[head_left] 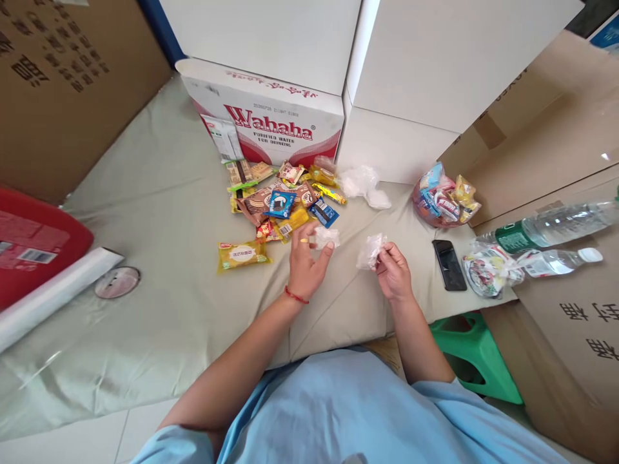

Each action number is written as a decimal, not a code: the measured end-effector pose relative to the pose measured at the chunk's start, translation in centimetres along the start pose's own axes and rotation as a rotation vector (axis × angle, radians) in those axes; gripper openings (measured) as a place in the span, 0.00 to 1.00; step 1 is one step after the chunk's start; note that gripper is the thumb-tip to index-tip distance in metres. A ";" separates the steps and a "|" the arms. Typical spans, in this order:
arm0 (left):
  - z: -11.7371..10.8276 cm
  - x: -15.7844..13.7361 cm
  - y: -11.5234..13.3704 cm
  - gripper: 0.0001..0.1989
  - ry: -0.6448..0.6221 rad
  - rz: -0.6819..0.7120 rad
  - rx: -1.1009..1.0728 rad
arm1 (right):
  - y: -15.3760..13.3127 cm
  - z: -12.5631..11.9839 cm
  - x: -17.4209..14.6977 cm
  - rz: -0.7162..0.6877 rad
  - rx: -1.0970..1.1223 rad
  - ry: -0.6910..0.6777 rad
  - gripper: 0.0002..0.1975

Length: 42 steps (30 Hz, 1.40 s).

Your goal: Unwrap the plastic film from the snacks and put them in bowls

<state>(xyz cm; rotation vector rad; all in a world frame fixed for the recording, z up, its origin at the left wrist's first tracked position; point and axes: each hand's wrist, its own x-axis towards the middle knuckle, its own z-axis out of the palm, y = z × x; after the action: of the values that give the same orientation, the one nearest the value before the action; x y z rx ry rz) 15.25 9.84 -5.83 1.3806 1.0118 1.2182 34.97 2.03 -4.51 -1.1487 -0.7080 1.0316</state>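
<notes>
Crumpled plastic (368, 252) juts leftward, pinched in the right hand's fingers (393, 256).

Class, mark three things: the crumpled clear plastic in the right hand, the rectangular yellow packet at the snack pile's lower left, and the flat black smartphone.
Crumpled clear plastic (369, 252): head view, its middle.
Rectangular yellow packet (243, 255): head view, printed front.
Flat black smartphone (449, 265): head view, middle of upward face.

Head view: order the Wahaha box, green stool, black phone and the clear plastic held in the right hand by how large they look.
1. Wahaha box
2. Green stool, partly hidden
3. Black phone and clear plastic in the right hand: too alike to rank
</notes>
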 end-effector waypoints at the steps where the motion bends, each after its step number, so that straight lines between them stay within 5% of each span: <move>1: 0.2 -0.5 0.3 0.28 -0.061 -0.022 -0.024 | 0.1 0.4 -0.3 -0.024 -0.070 -0.040 0.14; 4: 0.8 -1.7 0.4 0.25 -0.314 -0.199 -0.181 | 0.2 1.4 -0.9 -0.045 -0.280 -0.228 0.12; 6: 0.7 -1.6 0.1 0.23 -0.359 -0.278 -0.239 | 0.2 1.8 -0.4 -0.044 -0.357 -0.311 0.13; 10: -1.0 -0.1 -0.4 0.21 -0.168 -0.277 -0.313 | 0.8 2.7 2.9 -0.203 -0.559 -0.207 0.14; 16: -2.3 1.4 -0.5 0.20 -0.036 -0.263 -0.397 | 3.2 4.6 5.8 -0.311 -1.180 -0.402 0.06; 18: -2.2 1.4 -0.6 0.21 -0.028 -0.272 -0.401 | 2.6 4.0 5.9 -0.421 -1.167 -0.240 0.09; 23: -1.7 1.2 -1.0 0.21 -0.019 -0.295 -0.385 | -2.1 -0.4 9.3 -0.685 -1.071 0.446 0.18; 28: -1.5 0.9 -1.2 0.20 -0.042 -0.281 -0.311 | -3.7 -1.2 12.0 -0.436 -1.092 0.276 0.25; 35: -1.7 0.5 -1.8 0.16 -0.044 -0.212 -0.162 | 1.6 5.2 5.3 0.008 -0.467 -0.382 0.23; 42: -2.3 1.5 -2.6 0.23 -0.003 -0.260 -0.225 | 2.0 3.5 6.6 0.144 -0.108 -0.196 0.23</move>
<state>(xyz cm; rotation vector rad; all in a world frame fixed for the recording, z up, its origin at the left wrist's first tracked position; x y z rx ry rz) 13.23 12.04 -8.14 1.0409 0.9858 1.0977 33.93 9.61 -5.79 -1.2158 -0.8543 1.2522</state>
